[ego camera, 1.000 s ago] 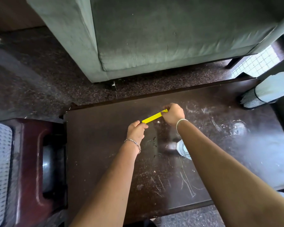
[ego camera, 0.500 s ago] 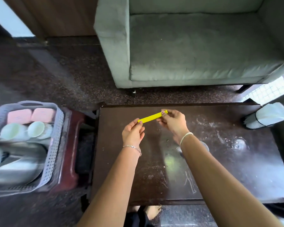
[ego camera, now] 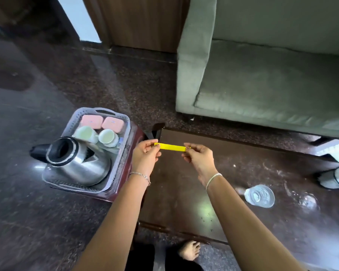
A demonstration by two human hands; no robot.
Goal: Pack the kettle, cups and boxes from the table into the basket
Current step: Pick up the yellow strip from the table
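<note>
A grey perforated basket (ego camera: 123,137) stands on a dark red stool at the left of the table. Inside it sit a steel kettle (ego camera: 80,163) with a black lid, two pale green cups (ego camera: 86,133) (ego camera: 108,138) and two pink boxes (ego camera: 92,122) (ego camera: 112,123). My left hand (ego camera: 145,155) and my right hand (ego camera: 198,156) each pinch one end of a thin yellow strip (ego camera: 172,147), held level above the left end of the dark table (ego camera: 233,208).
A clear glass (ego camera: 259,196) lies on the table at the right. A white and black object (ego camera: 336,178) sits at the table's right edge. A grey-green sofa (ego camera: 262,85) stands beyond the table. A bare foot (ego camera: 189,250) shows below the table's front edge.
The view has swung left and back, bringing the whole basket with kettle, cups and boxes into sight. Both hands still hold the yellow strip, now level and nearer the table's left end.
</note>
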